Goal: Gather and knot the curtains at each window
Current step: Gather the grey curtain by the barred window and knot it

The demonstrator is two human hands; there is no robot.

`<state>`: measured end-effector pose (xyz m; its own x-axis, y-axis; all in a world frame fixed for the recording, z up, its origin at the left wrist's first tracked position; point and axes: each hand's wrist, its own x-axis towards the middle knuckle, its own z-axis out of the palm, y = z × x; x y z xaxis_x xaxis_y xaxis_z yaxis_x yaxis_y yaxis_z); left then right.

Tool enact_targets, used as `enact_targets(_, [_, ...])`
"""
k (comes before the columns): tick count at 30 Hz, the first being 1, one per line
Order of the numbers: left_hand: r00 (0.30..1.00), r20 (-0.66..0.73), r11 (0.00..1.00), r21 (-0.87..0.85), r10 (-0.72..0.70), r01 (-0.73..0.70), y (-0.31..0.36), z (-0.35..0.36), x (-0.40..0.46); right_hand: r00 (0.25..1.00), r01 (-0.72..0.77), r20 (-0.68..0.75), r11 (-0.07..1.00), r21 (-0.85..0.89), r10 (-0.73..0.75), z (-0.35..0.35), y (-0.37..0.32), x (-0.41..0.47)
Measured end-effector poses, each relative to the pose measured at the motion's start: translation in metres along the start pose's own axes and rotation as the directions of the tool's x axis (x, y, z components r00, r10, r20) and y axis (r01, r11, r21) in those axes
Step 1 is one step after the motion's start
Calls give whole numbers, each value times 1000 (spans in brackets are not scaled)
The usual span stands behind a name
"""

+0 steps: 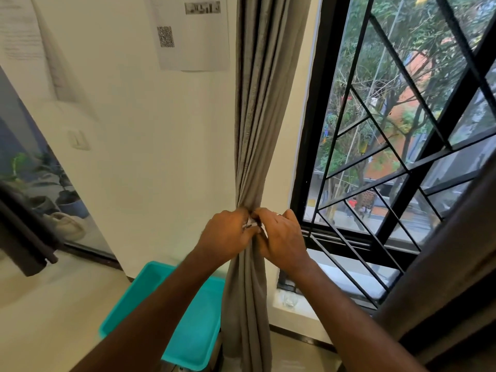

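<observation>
Curtain of grey cloth hangs in front of me, between the cream wall and the black frame of the window. It is already pulled together into one narrow bundle of folds, and it is tightest at the height of my hands; under them the cloth spreads a little and falls down to the floor.

My left hand grips the bundle from the left side, with the fingers curled around the cloth. My right hand grips it from the right side in the same way, and there is a ring on one finger. Both hands touch each other at the front of the bundle. Between them I see something small and white, but I cannot tell what it is.

Behind the curtain, low on the floor, stands a turquoise plastic bin, and my left forearm passes over it. A printed paper with a square code is stuck on the wall, left of the curtain. On the window sill, just right of the curtain, stands a small clear glass. Another curtain, darker, hangs at the right edge. Through the black window bars I see trees and a street.
</observation>
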<state>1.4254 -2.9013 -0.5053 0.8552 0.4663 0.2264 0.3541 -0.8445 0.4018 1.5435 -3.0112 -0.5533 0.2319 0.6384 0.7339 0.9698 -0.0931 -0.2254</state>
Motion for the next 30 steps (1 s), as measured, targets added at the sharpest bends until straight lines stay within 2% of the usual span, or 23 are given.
enact_targets(3, [992, -83, 991, -85, 92, -99, -6, -3, -5, 1000, 28, -9, 998, 61, -27, 0, 2, 3])
enact_targets(5, [983, -102, 981, -110, 150, -161, -11, -3, -7, 1000, -31, 4, 982, 187, 31, 1, 0, 1])
enact_targets(7, [978, -108, 969, -158, 176, -191, -17, -4, -8, 987, -161, 70, 877, 453, 145, -2, -5, 2])
enact_targets(9, [965, -112, 964, -96, 238, -249, -24, -3, -10, 973, -229, 134, 749, 621, 186, -7, -8, 4])
enact_targets(11, [898, -160, 912, 72, 410, -404, -32, 5, -10, 966, -254, 209, 735, 629, 155, -11, -8, 8])
enact_targets(13, [810, -217, 834, 236, 545, -498, -35, 11, -10, 935, -290, 330, 808, 513, 126, -15, -4, 15])
enact_targets(14, [790, -240, 819, 281, 564, -499, -37, 15, -9, 917, -296, 378, 854, 429, 128, -16, -3, 17])
enact_targets(15, [792, -262, 827, 294, 551, -479, -38, 18, -8, 908, -301, 391, 881, 365, 148, -16, -2, 18])
enact_targets(16, [825, -277, 865, 262, 492, -428, -35, 18, -9, 915, -313, 359, 886, 341, 185, -17, -3, 19])
enact_targets(18, [931, -252, 964, 99, 264, -247, -30, 15, -9, 930, -366, 136, 831, 420, 341, -20, -4, 16])
enact_targets(20, [994, -100, 987, -152, 31, -46, -27, 7, -5, 862, -376, -106, 767, 520, 495, -25, -2, 9])
enact_targets(21, [1000, -9, 954, -298, -29, 25, -24, -1, -2, 854, -365, -131, 759, 539, 504, -26, -2, 6])
enact_targets(22, [994, 92, 903, -419, -57, 91, -21, -8, 1, 879, -354, -90, 766, 537, 469, -25, -2, 1])
enact_targets(24, [962, 270, 823, -538, -38, 184, -16, -20, 3, 913, -391, 116, 756, 525, 391, -20, -14, -10])
enact_targets(26, [936, 350, 790, -562, -39, 243, -13, -22, 4, 865, -502, 269, 714, 489, 423, -16, -25, -17])
enact_targets(30, [902, 416, 656, -651, -112, 382, -14, -18, 11, 756, -654, 267, 694, 302, 597, -20, -32, -9])
